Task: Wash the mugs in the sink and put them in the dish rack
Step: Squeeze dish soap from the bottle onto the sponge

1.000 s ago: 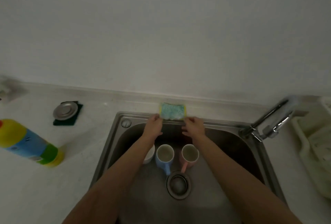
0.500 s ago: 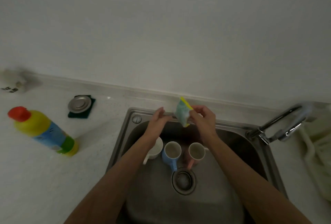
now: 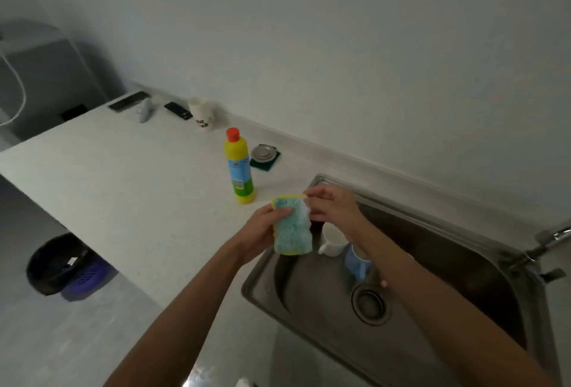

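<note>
Both hands held a sponge point(image 3: 292, 226) above the left edge of the sink point(image 3: 448, 278), where the basin met the counter point(image 3: 123, 188). The left hand point(image 3: 262, 232) was closed around the sponge's left side, its thumb pressed across the teal scrubbing face; the right hand point(image 3: 333, 207) pinched the sponge's upper right corner, where a little white foam showed. The sponge had a yellow backing that showed along its edges. In the basin, partly hidden behind the right forearm, stood a white mug point(image 3: 332, 240) with its mouth up and, just beside it, a blue mug point(image 3: 357, 261); whether another mug lay behind the arm could not be told. The drain point(image 3: 369, 304) sat near the mugs. A yellow dish soap bottle point(image 3: 239, 167) with a red cap stood upright on the counter near the sink's corner. Behind it a metal sink stopper point(image 3: 262, 152) rested on a dark green pad point(image 3: 265, 161). The faucet point(image 3: 543, 247) reached in at the right edge.
</note>
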Available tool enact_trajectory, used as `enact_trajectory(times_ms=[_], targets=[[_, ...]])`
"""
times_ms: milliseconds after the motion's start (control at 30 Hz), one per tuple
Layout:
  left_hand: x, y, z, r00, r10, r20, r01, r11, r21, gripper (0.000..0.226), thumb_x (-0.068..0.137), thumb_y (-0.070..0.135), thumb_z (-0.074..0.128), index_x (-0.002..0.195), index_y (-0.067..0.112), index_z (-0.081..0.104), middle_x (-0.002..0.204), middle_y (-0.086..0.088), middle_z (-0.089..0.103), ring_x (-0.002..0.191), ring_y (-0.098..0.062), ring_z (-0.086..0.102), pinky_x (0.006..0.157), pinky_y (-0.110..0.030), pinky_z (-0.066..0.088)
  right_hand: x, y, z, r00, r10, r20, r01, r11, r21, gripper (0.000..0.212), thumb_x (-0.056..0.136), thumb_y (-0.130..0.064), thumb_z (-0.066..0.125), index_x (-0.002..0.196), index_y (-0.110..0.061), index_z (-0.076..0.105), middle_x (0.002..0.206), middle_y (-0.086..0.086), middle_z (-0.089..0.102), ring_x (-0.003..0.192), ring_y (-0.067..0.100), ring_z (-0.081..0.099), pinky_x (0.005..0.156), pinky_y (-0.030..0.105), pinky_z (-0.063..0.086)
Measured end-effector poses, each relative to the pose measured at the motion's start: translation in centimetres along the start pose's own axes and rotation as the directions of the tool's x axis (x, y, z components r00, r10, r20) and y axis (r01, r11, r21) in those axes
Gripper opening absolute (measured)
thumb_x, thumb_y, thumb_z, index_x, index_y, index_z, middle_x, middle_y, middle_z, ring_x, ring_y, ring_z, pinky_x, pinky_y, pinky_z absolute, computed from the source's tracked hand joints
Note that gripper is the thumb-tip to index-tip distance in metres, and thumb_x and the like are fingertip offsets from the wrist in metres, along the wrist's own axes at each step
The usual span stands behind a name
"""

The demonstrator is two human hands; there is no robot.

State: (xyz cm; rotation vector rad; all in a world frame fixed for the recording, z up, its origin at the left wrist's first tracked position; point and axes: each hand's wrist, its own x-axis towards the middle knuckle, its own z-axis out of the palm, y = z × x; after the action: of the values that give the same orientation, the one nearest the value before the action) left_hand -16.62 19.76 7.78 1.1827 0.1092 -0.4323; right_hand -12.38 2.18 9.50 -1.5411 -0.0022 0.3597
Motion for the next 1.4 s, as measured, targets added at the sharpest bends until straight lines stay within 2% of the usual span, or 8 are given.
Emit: enact_trajectory(times_ms=[333, 633, 800, 933, 1067, 1133, 1300, 1400], targets=[[-3.8, 3.2, -11.1, 0.997, -0.032, -0.064, 0.015, 0.968, -0.251, 0.037, 0.098, 0.023, 0.038, 0.124, 0.006, 0.057, 0.104, -0.018, 0.067, 0.091, -0.025, 0.067, 0.090, -0.040, 0.050, 5.4, -2.5, 11.3, 0.995, -0.099, 0.005, 0.089, 0.871, -0.484, 0.011, 0.085, -0.013, 0.067, 0.095, -0.017, 0.070, 0.091, 0.007, 0.074, 0.078, 0.014, 0.068, 0.073, 0.032, 0.055], [-0.7, 9.2, -19.7, 0.996, -0.061, 0.058, 0.078, 0.922, -0.380, 0.036, 0.092, 0.022, 0.036, 0.111, 0.004, 0.060, 0.093, -0.013, 0.071, 0.085, -0.026, 0.069, 0.080, -0.041, 0.052, 10.6, -8.5, 18.7, 0.824, -0.524, -0.214, -0.072, 0.278, -0.958, 0.043, 0.093, -0.050, 0.047, 0.122, -0.021, 0.061, 0.110, 0.007, 0.067, 0.105, 0.031, 0.061, 0.087, 0.036, 0.046], [1.1, 10.7, -22.0, 0.989, -0.077, 0.124, 0.124, 0.894, -0.431, 0.050, 0.091, 0.025, 0.037, 0.133, 0.001, 0.050, 0.121, -0.022, 0.061, 0.111, -0.037, 0.059, 0.097, -0.047, 0.045, 11.6, -9.9, 20.6, 0.869, -0.482, -0.111, -0.201, -0.139, -0.970, 0.031, 0.095, -0.034, 0.048, 0.094, -0.009, 0.065, 0.091, 0.010, 0.063, 0.082, 0.029, 0.061, 0.065, 0.029, 0.034], [2.1, 10.8, -23.3, 0.982, -0.090, 0.166, 0.157, 0.877, -0.455, 0.057, 0.086, 0.025, 0.043, 0.137, 0.001, 0.046, 0.132, -0.024, 0.056, 0.125, -0.039, 0.051, 0.102, -0.050, 0.041, 11.5, -9.7, 21.5, 0.857, -0.515, 0.017, -0.201, -0.364, -0.909, 0.037, 0.029, -0.017, 0.087, 0.045, -0.012, 0.054, 0.044, 0.004, 0.048, 0.036, 0.020, 0.048, 0.046, 0.017, 0.023], [2.7, 10.8, -23.5, 0.978, -0.080, 0.194, 0.157, 0.890, -0.427, 0.061, 0.083, 0.028, 0.047, 0.137, 0.002, 0.047, 0.138, -0.022, 0.051, 0.125, -0.036, 0.051, 0.105, -0.051, 0.037, 11.1, -9.9, 21.4, 0.897, -0.435, 0.078, -0.164, -0.491, -0.856, 0.039, 0.052, -0.020, 0.084, 0.062, -0.018, 0.046, 0.062, 0.005, 0.061, 0.054, 0.021, 0.061, 0.050, 0.022, 0.027], [2.9, 10.9, -23.5, 0.975, -0.084, 0.207, 0.165, 0.895, -0.415, 0.061, 0.082, 0.029, 0.048, 0.136, 0.002, 0.049, 0.137, -0.022, 0.051, 0.121, -0.034, 0.053, 0.105, -0.049, 0.037, 11.2, -10.0, 20.7, 0.914, -0.389, 0.114, -0.089, -0.466, -0.880, 0.007, 0.088, -0.020, 0.060, 0.087, -0.014, 0.057, 0.089, 0.009, 0.066, 0.081, 0.026, 0.063, 0.062, 0.029, 0.032], [3.2, 10.9, -23.6, 0.965, -0.090, 0.246, 0.194, 0.877, -0.440, 0.058, 0.085, 0.029, 0.047, 0.136, 0.003, 0.050, 0.130, -0.019, 0.055, 0.118, -0.032, 0.053, 0.112, -0.049, 0.028, 11.2, -9.4, 19.3, 0.867, -0.497, -0.031, -0.138, -0.180, -0.974, 0.024, 0.102, -0.019, 0.038, 0.107, -0.011, 0.060, 0.100, 0.011, 0.067, 0.084, 0.029, 0.060, 0.067, 0.035, 0.041], [2.8, 11.0, -23.9, 0.962, -0.071, 0.264, 0.192, 0.863, -0.467, 0.056, 0.087, 0.030, 0.048, 0.136, 0.003, 0.050, 0.128, -0.018, 0.058, 0.115, -0.032, 0.056, 0.113, -0.051, 0.027, 11.0, -6.5, 19.1, 0.807, -0.487, -0.333, -0.112, 0.427, -0.897, 0.048, 0.099, -0.053, 0.036, 0.115, -0.014, 0.058, 0.110, 0.009, 0.068, 0.095, 0.030, 0.063, 0.077, 0.034, 0.045]])
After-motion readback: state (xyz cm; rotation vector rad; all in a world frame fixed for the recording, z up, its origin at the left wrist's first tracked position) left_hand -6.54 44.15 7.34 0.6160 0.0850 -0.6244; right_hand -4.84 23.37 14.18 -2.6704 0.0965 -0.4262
